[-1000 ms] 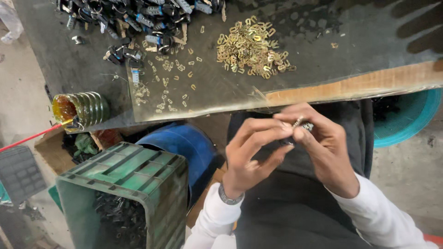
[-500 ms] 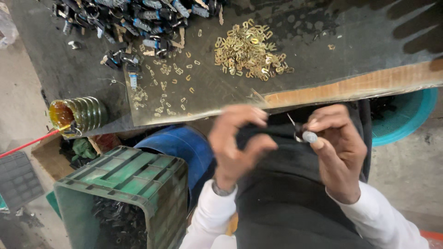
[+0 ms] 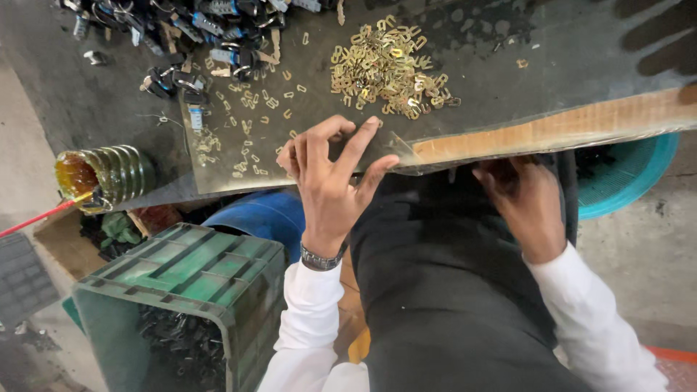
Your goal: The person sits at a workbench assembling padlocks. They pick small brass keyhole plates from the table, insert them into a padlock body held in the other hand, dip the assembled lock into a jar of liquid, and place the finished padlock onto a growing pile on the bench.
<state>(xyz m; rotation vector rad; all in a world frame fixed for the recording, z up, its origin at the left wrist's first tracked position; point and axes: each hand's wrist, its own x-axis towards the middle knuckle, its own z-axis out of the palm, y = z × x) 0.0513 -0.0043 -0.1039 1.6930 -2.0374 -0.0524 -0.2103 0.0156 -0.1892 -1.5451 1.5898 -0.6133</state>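
My left hand point(image 3: 330, 181), with a watch at the wrist, reaches up to the near edge of the dark work board point(image 3: 508, 65). Its fingers are spread and the fingertips touch the board beside scattered small brass pieces point(image 3: 247, 138). Nothing shows in that hand. My right hand point(image 3: 523, 203) is low over my dark lap, just under the board's wooden edge point(image 3: 552, 127). Its fingers curl away into shadow, so whatever it holds is hidden. A heap of brass clips point(image 3: 385, 69) lies farther up the board.
A pile of dark metal lock-like parts point(image 3: 210, 36) fills the board's far left. A ribbed jar of amber liquid point(image 3: 102, 174) stands at the left edge. Below are a green crate point(image 3: 181, 290) holding dark parts, a blue tub point(image 3: 261, 214) and a teal basket point(image 3: 624, 178).
My hands were together over my lap working a small metal piece. The left hand has since risen to the board's edge, and the right has dropped under the board.
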